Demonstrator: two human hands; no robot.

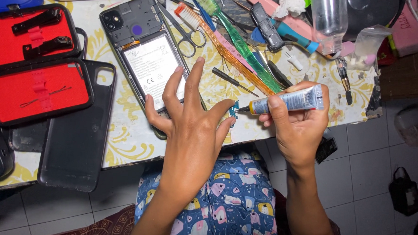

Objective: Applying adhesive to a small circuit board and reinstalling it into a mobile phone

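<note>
Patterned cloth over the lap sits nearest the camera, both forearms rising from it to the table. Left hand spread wide, fingers apart over the lower end of the opened phone, thumb and forefinger pinching a small blue part at the table edge. Right hand wrapped tight round a small glue tube, held level, its dark nozzle tip touching the blue part. Phone lies back-up, cover off, white-labelled battery showing, just left of the scissors. Dark phone back cover lies left of the left hand, hanging a bit over the table edge. Red-lined tool case open at far left. Green toothbrush and an orange one lie slantwise above the hands, a small black screwdriver between them and the phone. Clear plastic bottle at top right. Tiled floor below, a small dark bag on it.
</note>
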